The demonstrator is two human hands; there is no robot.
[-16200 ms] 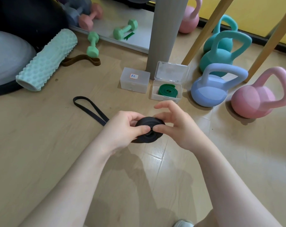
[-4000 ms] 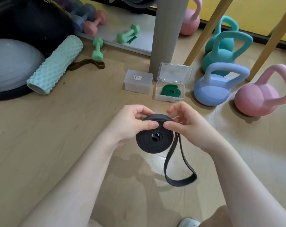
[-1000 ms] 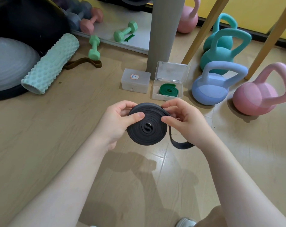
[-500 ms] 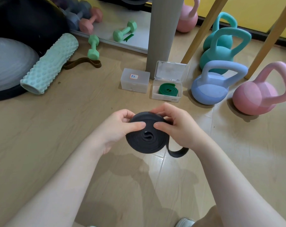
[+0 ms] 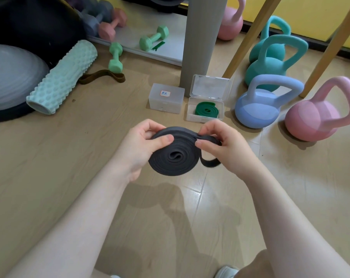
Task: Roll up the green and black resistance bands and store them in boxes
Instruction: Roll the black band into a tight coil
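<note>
Centre of frame, nearest: black band (image 5: pixel 175 152) is held off the floor as a flat coil, spiral face toward the camera, between both hands. Left hand (image 5: pixel 139 146) pinches the coil's left rim, thumb on the face, fingers behind. Right hand (image 5: pixel 228 145) pinches the top right rim, where the last stretch of band comes over the top; a short loose loop hangs at the coil's lower right, just under the right hand. Judgement: only this tail is left to wrap. It lies on the right hand's side, so that hand feeds it round while the left holds the coil steady.

Farther, upper centre: closed box (image 5: pixel 166 98), translucent, lid on, with a small label in handwritten characters, apparently "黑色". It lies up-frame from the coil, closer to the left hand. Judgement: this is the black band's box, and the lid must come off first.

Just right of it: open box (image 5: pixel 205 112), lid standing up, green band (image 5: pixel 206 110) rolled inside. No other writing can be read.
</note>
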